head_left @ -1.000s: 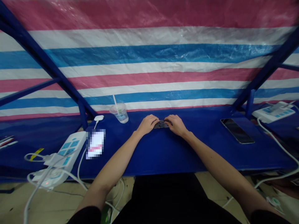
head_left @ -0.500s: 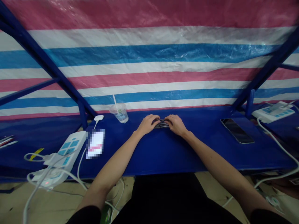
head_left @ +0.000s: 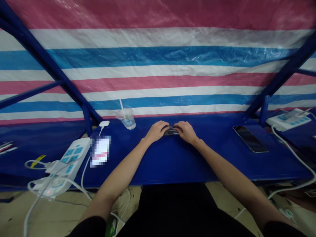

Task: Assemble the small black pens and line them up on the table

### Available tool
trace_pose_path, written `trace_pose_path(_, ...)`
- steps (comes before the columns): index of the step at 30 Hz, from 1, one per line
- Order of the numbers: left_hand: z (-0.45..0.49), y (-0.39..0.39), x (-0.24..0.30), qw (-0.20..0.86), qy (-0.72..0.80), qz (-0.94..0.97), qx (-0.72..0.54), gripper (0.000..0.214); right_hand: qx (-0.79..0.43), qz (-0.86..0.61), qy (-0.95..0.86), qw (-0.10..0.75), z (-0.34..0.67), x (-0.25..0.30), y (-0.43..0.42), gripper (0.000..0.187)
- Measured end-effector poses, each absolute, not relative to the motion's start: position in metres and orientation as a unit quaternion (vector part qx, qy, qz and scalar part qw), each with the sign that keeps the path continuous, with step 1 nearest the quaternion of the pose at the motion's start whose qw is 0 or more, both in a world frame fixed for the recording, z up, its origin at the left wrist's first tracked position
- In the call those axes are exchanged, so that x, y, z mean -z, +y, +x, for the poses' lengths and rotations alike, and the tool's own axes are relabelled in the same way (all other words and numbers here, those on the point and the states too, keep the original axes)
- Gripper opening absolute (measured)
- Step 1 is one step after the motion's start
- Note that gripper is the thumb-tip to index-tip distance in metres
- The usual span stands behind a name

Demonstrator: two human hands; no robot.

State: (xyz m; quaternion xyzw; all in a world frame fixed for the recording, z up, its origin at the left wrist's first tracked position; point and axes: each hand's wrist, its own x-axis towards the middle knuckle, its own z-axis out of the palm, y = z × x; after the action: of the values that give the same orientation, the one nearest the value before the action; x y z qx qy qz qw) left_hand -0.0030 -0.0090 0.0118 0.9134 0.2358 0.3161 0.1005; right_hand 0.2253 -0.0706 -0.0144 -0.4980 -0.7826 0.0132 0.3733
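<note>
A small row of dark pen-like sticks [head_left: 172, 130] lies across the blue table in front of me, with light lines along its length. My left hand [head_left: 157, 130] grips its left end, fingers curled over the far side and thumb on the near side. On the right end, my right hand [head_left: 185, 130] is closed in the same manner. Only the middle of the sticks shows between my hands; both ends are hidden by the fingers.
A clear plastic cup [head_left: 127, 119] with a straw stands back left. Near it are a white charger [head_left: 104, 124], a blurred-out phone [head_left: 100, 151] and a power strip [head_left: 75, 154] with cables. To the right lie a dark phone [head_left: 250, 139] and another power strip [head_left: 288, 119]. Striped sheeting hangs behind.
Both hands stay on the sticks in the same place. The view has shifted very slightly; nothing else visibly differs.
</note>
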Motion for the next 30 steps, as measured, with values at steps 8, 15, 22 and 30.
trace_pose_path(8, -0.0024, -0.0083, -0.0096, 0.088, 0.24, 0.914, -0.315, 0.017, -0.022, -0.49, -0.782, 0.386, 0.2238, 0.0145, -0.0716, 0.014)
trace_pose_path(15, -0.0025, -0.0069, -0.009, 0.095, 0.234, 0.92, -0.301, 0.021, -0.026, -0.483, -0.785, 0.388, 0.2246, 0.015, -0.0706, 0.012)
trace_pose_path(22, -0.0023, -0.0082, -0.0089, 0.098, 0.237, 0.918, -0.302, 0.019, -0.018, -0.481, -0.783, 0.393, 0.2249, 0.0135, -0.0713, 0.012)
trace_pose_path(30, -0.0019, -0.0097, -0.0099, 0.099, 0.243, 0.915, -0.305, 0.023, -0.016, -0.485, -0.783, 0.389, 0.2245, 0.0117, -0.0727, 0.013)
